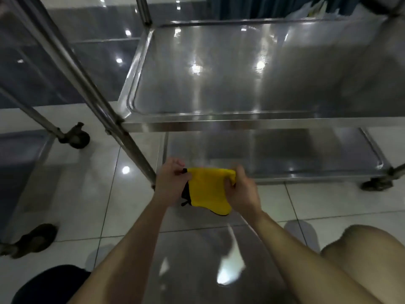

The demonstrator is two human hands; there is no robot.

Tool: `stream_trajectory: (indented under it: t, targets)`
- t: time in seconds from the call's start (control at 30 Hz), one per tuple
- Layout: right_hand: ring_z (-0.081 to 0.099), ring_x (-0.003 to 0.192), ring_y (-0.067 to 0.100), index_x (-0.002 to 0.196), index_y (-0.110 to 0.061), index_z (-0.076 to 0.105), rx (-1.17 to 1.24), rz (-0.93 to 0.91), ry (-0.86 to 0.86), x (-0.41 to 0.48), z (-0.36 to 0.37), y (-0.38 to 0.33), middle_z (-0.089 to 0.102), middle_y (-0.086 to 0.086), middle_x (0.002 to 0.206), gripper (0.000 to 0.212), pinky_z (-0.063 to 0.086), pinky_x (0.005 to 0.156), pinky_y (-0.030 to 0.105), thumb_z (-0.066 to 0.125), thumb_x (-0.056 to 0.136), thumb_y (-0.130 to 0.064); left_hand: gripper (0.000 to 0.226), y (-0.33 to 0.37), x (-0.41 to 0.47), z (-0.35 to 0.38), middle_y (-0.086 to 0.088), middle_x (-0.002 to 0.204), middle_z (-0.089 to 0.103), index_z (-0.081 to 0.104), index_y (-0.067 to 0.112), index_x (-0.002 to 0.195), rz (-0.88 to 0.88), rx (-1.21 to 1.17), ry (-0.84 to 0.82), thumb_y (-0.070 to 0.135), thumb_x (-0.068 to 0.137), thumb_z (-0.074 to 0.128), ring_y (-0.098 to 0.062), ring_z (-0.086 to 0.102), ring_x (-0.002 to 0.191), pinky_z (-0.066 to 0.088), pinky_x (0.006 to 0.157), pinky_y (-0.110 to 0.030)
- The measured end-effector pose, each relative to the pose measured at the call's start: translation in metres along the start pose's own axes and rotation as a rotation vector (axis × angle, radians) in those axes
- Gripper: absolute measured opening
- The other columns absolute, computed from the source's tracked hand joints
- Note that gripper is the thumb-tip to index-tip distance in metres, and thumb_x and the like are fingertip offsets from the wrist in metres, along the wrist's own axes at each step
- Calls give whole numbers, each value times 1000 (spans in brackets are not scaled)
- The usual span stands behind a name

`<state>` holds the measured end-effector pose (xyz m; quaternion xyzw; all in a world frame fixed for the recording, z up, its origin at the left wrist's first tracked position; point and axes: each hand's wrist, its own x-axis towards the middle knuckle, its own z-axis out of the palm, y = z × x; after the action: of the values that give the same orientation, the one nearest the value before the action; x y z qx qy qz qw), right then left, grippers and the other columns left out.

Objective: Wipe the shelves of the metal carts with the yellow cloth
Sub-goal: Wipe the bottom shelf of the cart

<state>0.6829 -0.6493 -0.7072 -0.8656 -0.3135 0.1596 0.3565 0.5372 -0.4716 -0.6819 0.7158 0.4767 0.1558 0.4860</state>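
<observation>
The left hand [173, 181] and right hand [241, 187] each pinch an upper corner of the yellow cloth [208, 189], held above the floor just near the metal cart's lower shelf [274, 154]. Each grip seems tight through the blur. Fold the cloth flat, then wipe far to near.

Both forearms [131, 238] are showing bare, with no sleeve reaching them, from the near edge up to the left hand [173, 183] and the right hand [241, 187], which are bare too. At the near left a black garment [50, 284] is showing, its kind too dim to tell. At the near right a bare knee [361, 255] is showing. Farther left a dark brown shoe [36, 239] is appearing blurred.
</observation>
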Motion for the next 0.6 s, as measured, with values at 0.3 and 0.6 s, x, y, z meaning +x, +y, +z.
stream_trajectory:
  t: [0.3, 0.6]
  targets:
    - [66, 75, 38, 130, -28, 39, 100, -166, 210, 24, 16, -6, 63, 6, 80, 36, 49, 63, 44, 53, 98, -37, 22, 2, 42, 20, 19, 73, 69, 67, 27, 89, 137, -133, 127, 18, 69, 70, 4, 63, 71, 47, 58, -16]
    - [43, 145, 41, 160, -10, 33, -358, -160, -58, 94, 63, 9, 32, 20, 164, 61, 38, 118, 50, 48, 110, -42, 27, -40, 44, 25, 10, 112, 74, 69, 22, 125, 198, -130, 143, 17, 99, 74, -10, 73, 103, 62, 92, -31]
